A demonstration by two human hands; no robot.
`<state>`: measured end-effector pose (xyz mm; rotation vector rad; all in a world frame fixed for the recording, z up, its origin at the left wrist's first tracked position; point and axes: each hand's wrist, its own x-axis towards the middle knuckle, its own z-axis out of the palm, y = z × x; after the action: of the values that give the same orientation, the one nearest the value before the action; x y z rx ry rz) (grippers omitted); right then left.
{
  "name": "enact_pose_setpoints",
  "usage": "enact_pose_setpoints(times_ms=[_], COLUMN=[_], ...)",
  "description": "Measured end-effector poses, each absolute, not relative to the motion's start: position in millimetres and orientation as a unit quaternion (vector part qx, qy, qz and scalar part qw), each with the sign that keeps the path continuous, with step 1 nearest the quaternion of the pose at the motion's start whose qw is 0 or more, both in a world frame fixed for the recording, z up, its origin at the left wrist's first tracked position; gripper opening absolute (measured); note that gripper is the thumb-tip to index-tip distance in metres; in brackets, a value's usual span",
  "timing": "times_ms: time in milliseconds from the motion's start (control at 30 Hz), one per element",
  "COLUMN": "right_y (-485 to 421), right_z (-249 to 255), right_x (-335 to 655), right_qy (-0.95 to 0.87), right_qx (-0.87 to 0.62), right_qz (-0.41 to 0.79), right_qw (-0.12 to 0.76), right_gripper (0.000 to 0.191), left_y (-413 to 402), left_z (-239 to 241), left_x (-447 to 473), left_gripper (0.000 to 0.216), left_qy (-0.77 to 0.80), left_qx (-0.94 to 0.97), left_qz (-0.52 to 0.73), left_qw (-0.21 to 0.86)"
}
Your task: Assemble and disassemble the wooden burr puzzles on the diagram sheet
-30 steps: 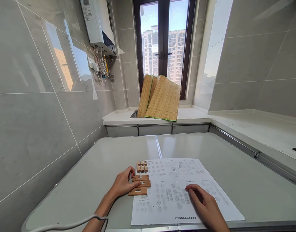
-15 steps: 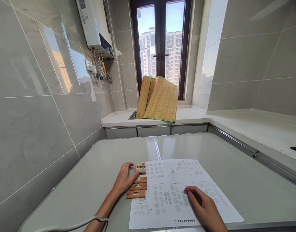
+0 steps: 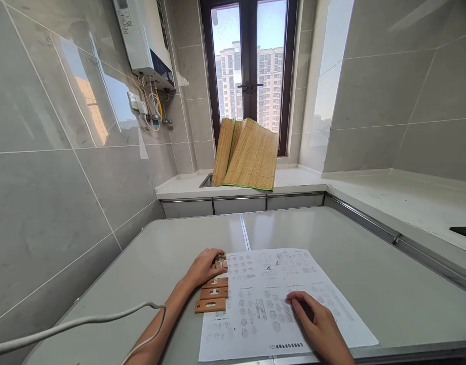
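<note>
A printed instruction sheet [image 3: 278, 299] lies flat on the grey table [image 3: 172, 253]. At its left edge lie three flat wooden slotted pieces [image 3: 212, 296] in a column, the nearest marked with a 2. Beyond them sit small wooden blocks [image 3: 222, 262]. My left hand [image 3: 204, 266] rests over those small blocks, fingers curled on them; whether it grips them I cannot tell. My right hand [image 3: 318, 322] lies flat on the sheet's lower right part, fingers pressing the paper, holding nothing.
A white cable [image 3: 73, 324] runs along my left arm. A tiled wall stands close on the left. Behind the table a white counter [image 3: 388, 190] carries a folded bamboo mat [image 3: 250, 157] leaning at the window. A water heater [image 3: 140, 40] hangs on the wall.
My left hand has moved away from the slotted wooden pieces, farther up the table, onto the small blocks. The right hand stays on the sheet. The view has shifted slightly.
</note>
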<state>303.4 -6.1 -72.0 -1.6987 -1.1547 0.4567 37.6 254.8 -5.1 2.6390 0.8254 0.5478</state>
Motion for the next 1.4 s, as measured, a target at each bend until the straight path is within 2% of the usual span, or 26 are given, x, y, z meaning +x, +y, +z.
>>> enact_pose_setpoints(times_ms=[233, 433, 600, 767, 967, 1133, 1200, 1400], right_y=[-4.9, -3.6, -4.2, -4.6, -2.1, -0.7, -1.2, -5.6], right_z=[-73.0, -72.4, -69.0, -66.6, -72.6, -74.0, -71.4, -65.8], right_x=[303.2, 302.3, 300.7, 296.0, 292.4, 291.2, 291.6, 295.5], right_qy=[-0.477, -0.476, -0.488, -0.503, -0.551, -0.559, -0.553, -0.486], right_qx=[-0.691, -0.689, -0.68, -0.676, -0.675, -0.679, -0.671, -0.641], right_qz=[0.204, 0.189, 0.181, 0.178, 0.128, 0.111, 0.128, 0.237], right_qw=[0.503, 0.513, 0.516, 0.508, 0.473, 0.464, 0.478, 0.544], right_gripper=[0.036, 0.034, 0.035, 0.03, 0.028, 0.022, 0.023, 0.034], left_y=[245.3, 184.5, 144.8, 141.8, 146.0, 149.5, 151.3, 151.4], left_z=[3.7, 18.8, -2.3, -25.3, -24.4, -20.0, -18.1, -13.7], left_x=[43.6, 85.9, 122.2, 133.7, 118.1, 105.3, 103.6, 105.1], left_gripper=[0.051, 0.062, 0.065, 0.066, 0.103, 0.079, 0.075, 0.074], left_qy=[0.307, 0.209, 0.139, 0.132, 0.152, 0.192, 0.215, 0.238], left_qx=[0.903, 0.925, 0.941, 0.942, 0.931, 0.933, 0.918, 0.783], left_qz=[0.226, 0.201, 0.179, 0.173, 0.212, 0.208, 0.205, 0.237], left_qw=[0.196, 0.247, 0.252, 0.257, 0.253, 0.221, 0.263, 0.523])
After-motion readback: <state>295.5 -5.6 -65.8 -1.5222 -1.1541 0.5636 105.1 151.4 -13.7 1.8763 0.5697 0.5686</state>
